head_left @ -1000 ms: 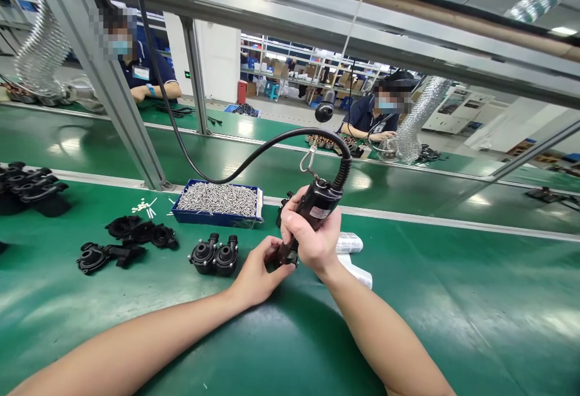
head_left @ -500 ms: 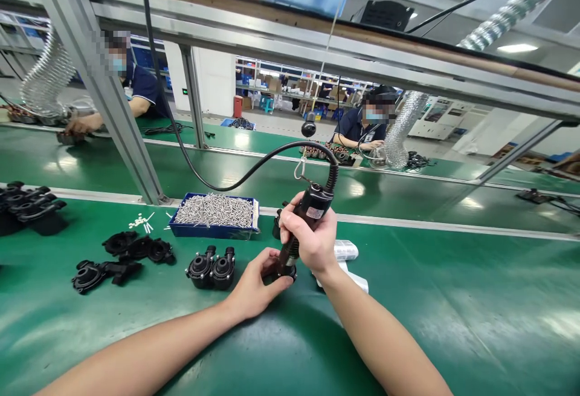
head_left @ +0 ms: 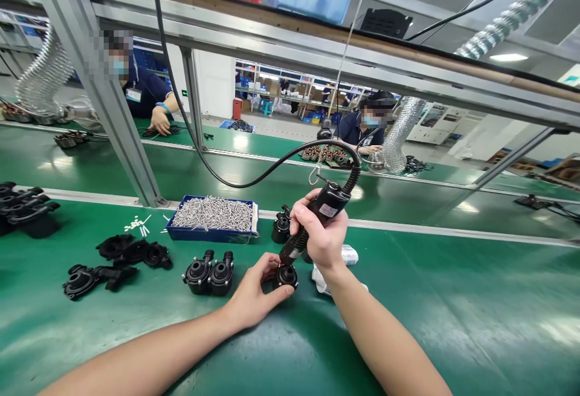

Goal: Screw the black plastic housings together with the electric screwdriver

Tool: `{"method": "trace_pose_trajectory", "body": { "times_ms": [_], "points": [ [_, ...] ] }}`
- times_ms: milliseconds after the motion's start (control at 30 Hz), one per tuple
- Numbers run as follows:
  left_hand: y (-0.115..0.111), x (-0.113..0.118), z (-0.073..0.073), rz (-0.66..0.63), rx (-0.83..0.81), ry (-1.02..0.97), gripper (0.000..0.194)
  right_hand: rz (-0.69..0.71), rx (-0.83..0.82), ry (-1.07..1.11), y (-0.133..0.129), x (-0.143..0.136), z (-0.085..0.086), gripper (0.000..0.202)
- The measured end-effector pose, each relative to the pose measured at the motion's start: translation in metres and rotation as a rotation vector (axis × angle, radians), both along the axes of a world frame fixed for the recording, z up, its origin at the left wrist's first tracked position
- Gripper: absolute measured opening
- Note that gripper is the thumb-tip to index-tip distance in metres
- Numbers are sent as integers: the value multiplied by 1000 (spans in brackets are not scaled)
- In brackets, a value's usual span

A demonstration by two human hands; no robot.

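Note:
My right hand [head_left: 322, 233] is wrapped round a black corded electric screwdriver [head_left: 312, 220], which leans with its tip low at the left. That tip meets the upper left of a round black pump housing [head_left: 286, 277] standing on the green table. Thumb and fingers of my left hand [head_left: 256, 290] grip the housing from the left side. Two similar black housings [head_left: 209, 273] with silver screws stand side by side left of my left hand. Behind them is a blue box [head_left: 212, 236] full of silver screws. Another black housing [head_left: 281, 225] stands behind the screwdriver.
Black plastic covers [head_left: 133, 251] lie at the left, near small white pieces [head_left: 138, 224]. White wrapped items [head_left: 319, 281] lie beside my right wrist. A metal post [head_left: 131, 154] and overhead shelf frame the bench. Two people sit across it.
The screwdriver's top has swung right and its tip has shifted to the housing's upper left, uncovering more of the housing. Across the bench, the left person's hand has moved right onto dark cables.

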State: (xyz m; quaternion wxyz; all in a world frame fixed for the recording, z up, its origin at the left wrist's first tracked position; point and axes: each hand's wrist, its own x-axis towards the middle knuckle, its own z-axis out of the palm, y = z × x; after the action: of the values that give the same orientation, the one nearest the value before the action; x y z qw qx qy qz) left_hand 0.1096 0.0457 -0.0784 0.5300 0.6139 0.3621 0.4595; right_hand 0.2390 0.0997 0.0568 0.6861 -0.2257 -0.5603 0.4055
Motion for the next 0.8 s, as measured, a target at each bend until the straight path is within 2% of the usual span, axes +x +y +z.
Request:
{"method": "trace_pose_trajectory", "body": {
  "times_ms": [133,267,367,600,800],
  "points": [
    [1,0,1,22,-13,-25,38,13,-32,-65,-1,-3,-4,29],
    [5,1,1,30,-124,-91,53,-4,-37,-86,-3,-10,-9,26],
    [7,2,-1,26,-169,-108,56,-8,-33,-98,-5,-14,-12,27],
    [6,2,0,21,-175,-152,56,-30,-40,-101,-1,-15,-16,29],
    [3,2,1,43,-169,-113,57,-25,-32,-88,-2,-16,-21,29]
  ]
}}
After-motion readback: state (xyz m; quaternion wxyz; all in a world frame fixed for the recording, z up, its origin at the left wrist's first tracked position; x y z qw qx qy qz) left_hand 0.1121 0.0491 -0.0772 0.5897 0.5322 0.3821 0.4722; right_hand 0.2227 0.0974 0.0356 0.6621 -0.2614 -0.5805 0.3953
